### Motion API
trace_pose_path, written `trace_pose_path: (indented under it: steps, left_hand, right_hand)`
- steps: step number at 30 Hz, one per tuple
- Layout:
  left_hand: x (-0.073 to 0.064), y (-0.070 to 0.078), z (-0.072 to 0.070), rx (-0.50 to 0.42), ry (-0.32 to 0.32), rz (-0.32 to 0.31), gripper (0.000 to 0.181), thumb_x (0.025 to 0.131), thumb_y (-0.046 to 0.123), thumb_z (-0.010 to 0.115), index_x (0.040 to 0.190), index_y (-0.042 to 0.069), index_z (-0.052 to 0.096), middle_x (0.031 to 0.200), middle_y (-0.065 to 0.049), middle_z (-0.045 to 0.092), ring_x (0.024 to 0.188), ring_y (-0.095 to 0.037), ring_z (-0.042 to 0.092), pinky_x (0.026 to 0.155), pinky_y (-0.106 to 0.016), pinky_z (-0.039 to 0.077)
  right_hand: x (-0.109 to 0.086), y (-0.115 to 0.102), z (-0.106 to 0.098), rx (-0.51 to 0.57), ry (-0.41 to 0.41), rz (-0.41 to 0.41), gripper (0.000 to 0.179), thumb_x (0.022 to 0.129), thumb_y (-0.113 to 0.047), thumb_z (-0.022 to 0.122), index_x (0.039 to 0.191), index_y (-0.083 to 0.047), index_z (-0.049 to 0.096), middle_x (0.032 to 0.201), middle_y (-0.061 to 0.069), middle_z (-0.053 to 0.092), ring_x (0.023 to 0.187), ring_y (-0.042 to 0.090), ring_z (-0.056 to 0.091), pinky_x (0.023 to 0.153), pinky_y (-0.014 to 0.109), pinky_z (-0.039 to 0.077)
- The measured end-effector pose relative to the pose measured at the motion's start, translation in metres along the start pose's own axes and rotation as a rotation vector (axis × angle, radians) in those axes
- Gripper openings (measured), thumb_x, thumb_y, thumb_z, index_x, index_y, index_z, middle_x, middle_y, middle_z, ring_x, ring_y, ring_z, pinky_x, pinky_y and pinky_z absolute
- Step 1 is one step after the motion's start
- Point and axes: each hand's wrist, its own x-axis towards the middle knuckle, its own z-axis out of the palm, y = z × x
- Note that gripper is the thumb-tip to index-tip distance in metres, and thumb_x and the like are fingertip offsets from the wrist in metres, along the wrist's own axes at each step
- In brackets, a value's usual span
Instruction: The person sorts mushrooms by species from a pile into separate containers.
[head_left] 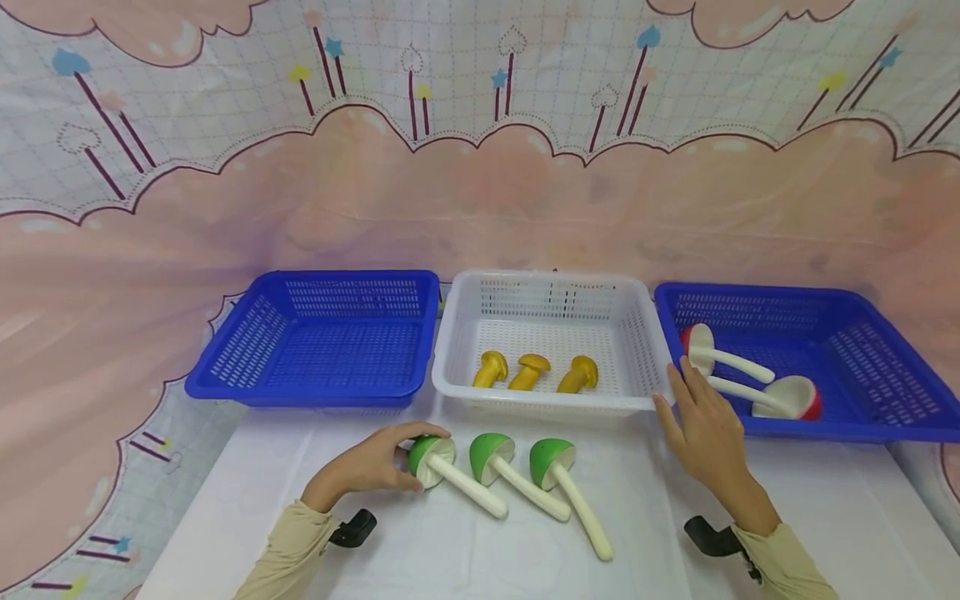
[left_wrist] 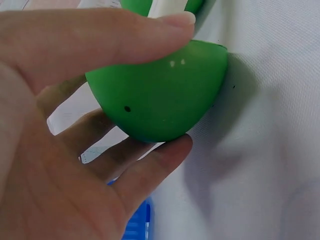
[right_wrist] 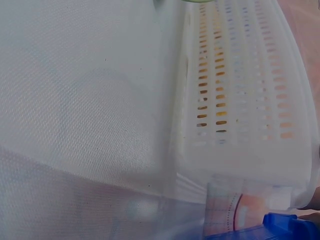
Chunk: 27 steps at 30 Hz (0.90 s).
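Holding L-most green mushroom (head_left: 450,473) w/ L grip (head_left: 375,461).

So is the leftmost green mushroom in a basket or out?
Out. The leftmost green mushroom lies on the white tablecloth, in front of the baskets, its cap in the left grip.

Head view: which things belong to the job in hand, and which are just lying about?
Likely in the job:
Three green-capped mushrooms, one held by the left fingers
Three yellow mushrooms
Two red-capped mushrooms
White basket
Two blue baskets

Apparently just surroundings:
Patterned backdrop
White tablecloth
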Motion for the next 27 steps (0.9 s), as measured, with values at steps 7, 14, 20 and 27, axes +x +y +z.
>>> trace_pose_path:
  steps: [7, 14, 20, 27]
  left_hand:
    - [-0.006, 0.004, -0.003, 0.026, 0.008, 0.004, 0.07, 0.066, 0.006, 0.084, 0.129, 0.018, 0.056, 0.125, 0.0, 0.057, 0.112, -0.017, 0.051, 0.091, -0.036, 0.049]
    - [-0.01, 0.01, -0.007, 0.041, 0.026, 0.002, 0.068, 0.066, 0.012, 0.085, 0.128, 0.021, 0.057, 0.119, 0.004, 0.059, 0.108, -0.017, 0.054, 0.087, -0.033, 0.052]
    - [-0.011, 0.022, -0.014, 0.064, 0.014, 0.013, 0.067, 0.067, 0.014, 0.085, 0.128, 0.019, 0.057, 0.117, 0.003, 0.059, 0.105, -0.017, 0.054, 0.085, -0.032, 0.053]
    - [-0.012, 0.039, -0.024, 0.076, 0.016, 0.052, 0.067, 0.068, 0.012, 0.085, 0.129, 0.017, 0.057, 0.114, 0.001, 0.06, 0.103, -0.018, 0.055, 0.082, -0.029, 0.054]
  right_hand:
    - [0.001, -0.001, 0.0, -0.005, -0.017, 0.008, 0.054, 0.095, -0.032, 0.052, 0.136, 0.004, 0.047, 0.143, 0.024, 0.04, 0.124, 0.045, 0.044, 0.094, 0.061, 0.038]
    - [0.0, -0.001, -0.001, -0.005, -0.031, 0.021, 0.055, 0.095, -0.032, 0.052, 0.136, 0.005, 0.047, 0.143, 0.024, 0.039, 0.125, 0.045, 0.042, 0.095, 0.061, 0.037]
    - [0.0, -0.001, -0.001, -0.001, -0.032, 0.023, 0.055, 0.096, -0.032, 0.051, 0.137, 0.005, 0.046, 0.144, 0.024, 0.038, 0.127, 0.044, 0.04, 0.096, 0.062, 0.037]
    - [0.0, -0.001, -0.002, -0.002, -0.023, 0.02, 0.055, 0.095, -0.032, 0.052, 0.136, 0.004, 0.047, 0.143, 0.024, 0.039, 0.126, 0.044, 0.041, 0.095, 0.062, 0.038]
